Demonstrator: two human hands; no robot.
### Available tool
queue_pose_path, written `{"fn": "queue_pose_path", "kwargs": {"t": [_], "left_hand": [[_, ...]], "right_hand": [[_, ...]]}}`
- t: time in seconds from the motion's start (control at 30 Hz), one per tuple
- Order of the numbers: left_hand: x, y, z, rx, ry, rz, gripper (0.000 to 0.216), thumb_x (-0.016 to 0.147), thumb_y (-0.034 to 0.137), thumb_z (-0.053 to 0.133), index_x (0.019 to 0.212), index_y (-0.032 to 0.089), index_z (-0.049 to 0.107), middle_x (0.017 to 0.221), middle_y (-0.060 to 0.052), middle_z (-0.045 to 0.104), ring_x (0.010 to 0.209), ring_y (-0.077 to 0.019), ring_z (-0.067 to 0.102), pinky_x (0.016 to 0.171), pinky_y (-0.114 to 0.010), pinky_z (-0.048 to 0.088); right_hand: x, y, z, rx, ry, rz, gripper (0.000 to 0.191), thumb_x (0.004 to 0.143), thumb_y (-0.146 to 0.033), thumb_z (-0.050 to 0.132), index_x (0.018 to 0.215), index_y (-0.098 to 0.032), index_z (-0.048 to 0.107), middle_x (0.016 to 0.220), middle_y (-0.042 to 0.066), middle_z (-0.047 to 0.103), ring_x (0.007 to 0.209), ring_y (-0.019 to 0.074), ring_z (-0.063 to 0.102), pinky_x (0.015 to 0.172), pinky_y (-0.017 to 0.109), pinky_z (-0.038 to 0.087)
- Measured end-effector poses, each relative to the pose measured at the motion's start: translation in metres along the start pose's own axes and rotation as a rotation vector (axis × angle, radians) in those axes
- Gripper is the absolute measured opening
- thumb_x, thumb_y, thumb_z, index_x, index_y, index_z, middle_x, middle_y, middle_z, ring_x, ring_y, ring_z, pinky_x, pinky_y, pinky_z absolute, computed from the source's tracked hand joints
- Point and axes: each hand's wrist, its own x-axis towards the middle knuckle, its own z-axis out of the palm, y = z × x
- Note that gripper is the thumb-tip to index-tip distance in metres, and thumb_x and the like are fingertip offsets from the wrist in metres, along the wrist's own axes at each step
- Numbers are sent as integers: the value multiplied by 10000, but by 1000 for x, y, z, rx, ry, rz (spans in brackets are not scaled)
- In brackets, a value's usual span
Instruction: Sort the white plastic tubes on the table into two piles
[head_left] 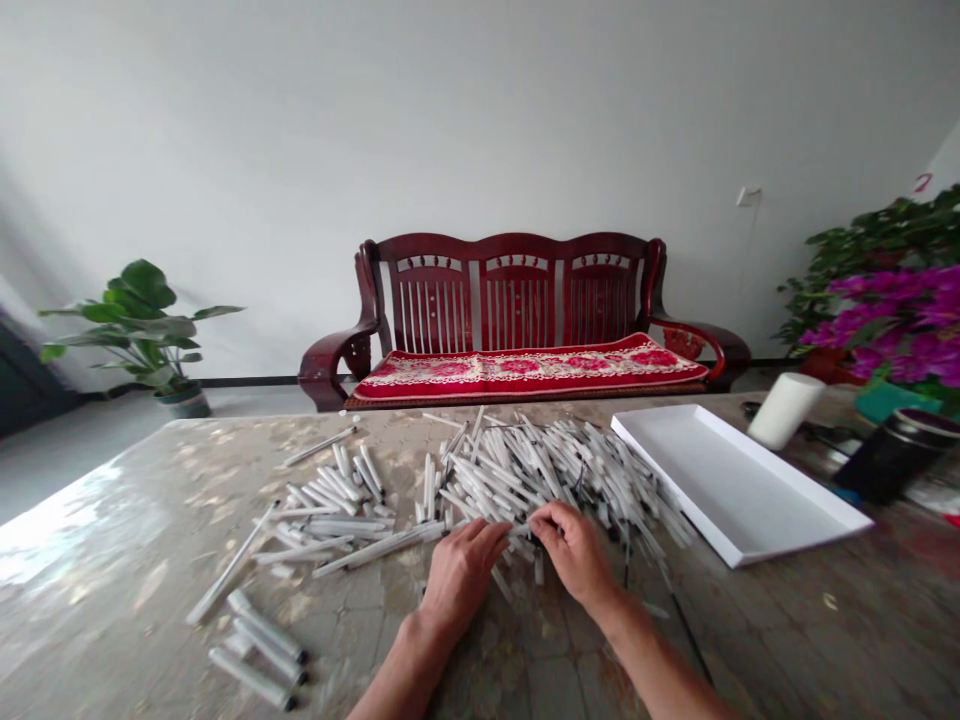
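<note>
At the near edge of a large heap of white pen-like tubes (517, 465), both hands are close together. My left hand (461, 568) is closed, its thumb and fingers pinching one end of a pale pen-like tube (519, 529). The other end of that tube meets the pinched fingertips of my right hand (574, 555). Fingers hide most of the tube, so its details are unclear. Left of my left hand lies a looser group of tubes (330, 525), some with dark ends. Several thicker tubes with black ends (262, 640) lie nearer the front left.
A shallow white tray (750, 490) stands right of the heap. Beyond it are a white paper roll (786, 410), a black cup (896, 455) and purple flowers (900, 320). A thin black rod (690, 640) lies by my right forearm. Across the patterned table (112, 600) stands a wooden bench (517, 300).
</note>
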Motion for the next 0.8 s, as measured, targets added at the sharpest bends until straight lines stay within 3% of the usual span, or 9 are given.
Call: {"fn": "queue_pose_path", "kwargs": {"t": [0.23, 0.37, 0.43, 0.63, 0.8], "left_hand": [[0, -1, -3, -43, -18, -20, 199, 935, 209, 535, 1057, 225, 691, 802, -27, 721, 709, -156, 691, 627, -208, 487], [-1, 0, -3, -84, -26, -38, 192, 933, 211, 539, 1055, 231, 686, 826, -33, 732, 731, -158, 695, 658, -211, 487], [-1, 0, -3, -76, -45, -47, 192, 929, 197, 534, 1040, 230, 687, 815, -33, 731, 709, -155, 687, 645, -209, 476], [-1, 5, -10, -97, -202, -121, 255, 911, 130, 467, 976, 221, 697, 790, -39, 713, 674, -149, 653, 608, -206, 424], [0, 7, -18, -296, -319, -211, 285, 911, 162, 439, 1000, 214, 704, 854, -50, 719, 747, -153, 641, 666, -210, 417]], "right_hand": [[1, 0, -3, 53, -9, -27, 185, 892, -310, 578, 1001, -233, 706, 931, 30, 703, 848, 185, 647, 754, 271, 498], [1, -2, -2, -35, -12, -33, 205, 920, -330, 567, 806, -220, 697, 800, 27, 678, 817, 191, 632, 765, 280, 477], [2, 0, -2, -8, -27, -41, 193, 920, -311, 572, 808, -222, 702, 804, 26, 677, 824, 188, 631, 771, 273, 473], [3, 8, -8, 119, -89, -80, 152, 911, -322, 614, 872, -244, 739, 838, 15, 689, 848, 176, 635, 780, 254, 479], [2, 12, -11, 161, -146, -116, 157, 911, -340, 628, 869, -245, 746, 820, 16, 700, 827, 177, 640, 766, 262, 489]]}}
